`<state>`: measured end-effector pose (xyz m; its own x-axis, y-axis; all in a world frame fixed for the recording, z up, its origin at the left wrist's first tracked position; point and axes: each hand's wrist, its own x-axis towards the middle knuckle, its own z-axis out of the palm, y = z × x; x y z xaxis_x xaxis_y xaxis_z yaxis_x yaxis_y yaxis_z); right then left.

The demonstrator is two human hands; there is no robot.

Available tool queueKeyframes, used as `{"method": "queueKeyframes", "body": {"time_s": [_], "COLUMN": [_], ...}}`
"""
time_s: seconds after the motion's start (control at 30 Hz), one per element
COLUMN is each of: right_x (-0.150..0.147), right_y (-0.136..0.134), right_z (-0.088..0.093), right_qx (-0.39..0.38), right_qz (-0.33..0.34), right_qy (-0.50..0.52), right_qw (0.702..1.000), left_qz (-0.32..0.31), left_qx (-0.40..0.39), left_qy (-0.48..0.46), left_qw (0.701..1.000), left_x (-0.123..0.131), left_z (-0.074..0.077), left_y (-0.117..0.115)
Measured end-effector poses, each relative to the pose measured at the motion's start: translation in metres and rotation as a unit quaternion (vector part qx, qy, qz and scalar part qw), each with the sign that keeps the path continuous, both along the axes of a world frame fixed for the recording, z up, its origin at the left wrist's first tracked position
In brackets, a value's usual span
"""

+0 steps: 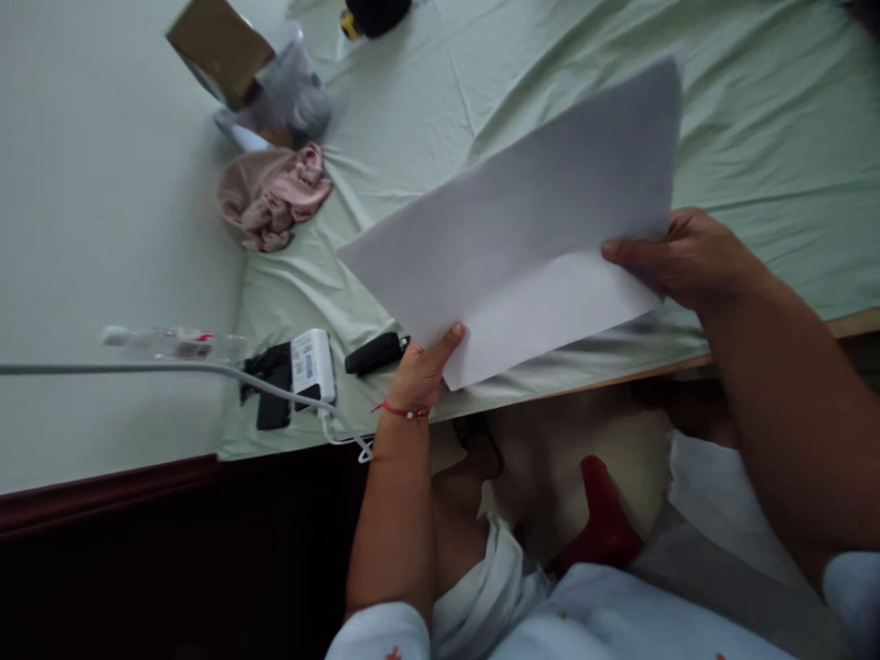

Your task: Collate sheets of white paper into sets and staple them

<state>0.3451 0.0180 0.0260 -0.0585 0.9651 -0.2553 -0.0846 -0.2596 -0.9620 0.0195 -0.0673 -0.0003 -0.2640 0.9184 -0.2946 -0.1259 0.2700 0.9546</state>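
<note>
A large white sheet of paper (529, 220) is held up at a slant above the covered table, bent slightly along its lower part. My left hand (424, 367) grips its lower left edge, thumb on top and the other fingers hidden beneath. On the right side, my right hand (677, 255) pinches the paper's edge, its thumb lying on the upper face. No writing shows on the side facing me. Close by my left hand lies a black case-like object (375, 353).
A pale green cloth (776, 183) covers the table. At left are a white power bank (313, 367) with a cable, a dark phone-like object (275, 399) and a clear plastic bottle (175, 344). Pink fabric (281, 197) and a cardboard box (220, 50) sit farther back.
</note>
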Motion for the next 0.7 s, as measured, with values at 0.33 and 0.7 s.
{"method": "queueKeyframes", "body": {"time_s": [0.33,0.7], "right_x": [0.0,0.011], "right_y": [0.0,0.0], "right_z": [0.0,-0.004], "right_qx": [0.008,0.067], "right_qz": [-0.036,-0.029], "right_qy": [0.033,0.008], "right_qw": [0.999,0.997], "left_qz": [-0.044,-0.156], "left_qx": [-0.032,-0.109], "left_qy": [-0.054,-0.078], "left_qw": [0.997,0.979], "left_x": [0.01,0.013], "left_z": [0.02,0.029], "left_y": [-0.011,-0.015]}}
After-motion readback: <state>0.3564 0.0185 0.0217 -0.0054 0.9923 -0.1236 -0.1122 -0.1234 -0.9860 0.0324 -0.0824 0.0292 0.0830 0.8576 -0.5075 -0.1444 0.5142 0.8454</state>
